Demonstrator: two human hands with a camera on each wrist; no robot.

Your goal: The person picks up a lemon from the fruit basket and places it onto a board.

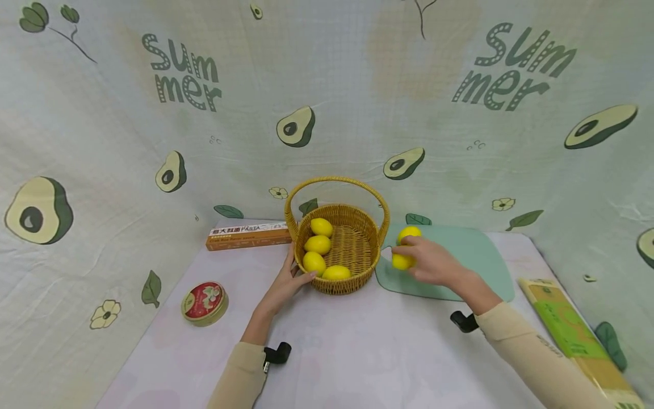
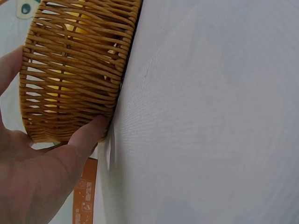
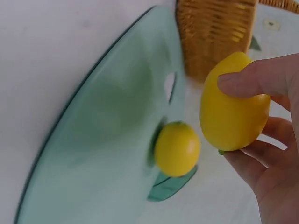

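A yellow lemon [image 3: 233, 105] is pinched between the thumb and fingers of my right hand [image 1: 433, 261], above the pale green mat [image 1: 460, 250]. Behind it a second lemon [image 1: 409, 232] lies on the mat, close to the basket. My left hand [image 1: 286, 287] holds the left side of the wicker basket [image 1: 367, 272]; in the left wrist view its thumb presses low on the woven wall and another finger reaches towards the rim. Inside the basket, several lemons [image 1: 318, 245] lie along the left and front. The basket stands upright with its handle up.
An orange and white pasta box [image 1: 250, 236] lies behind the basket on the left. A round red-topped tin [image 1: 205, 303] stands at the left. At the right edge lies a long green and yellow packet [image 1: 577, 335]. A printed cloth hangs behind the table.
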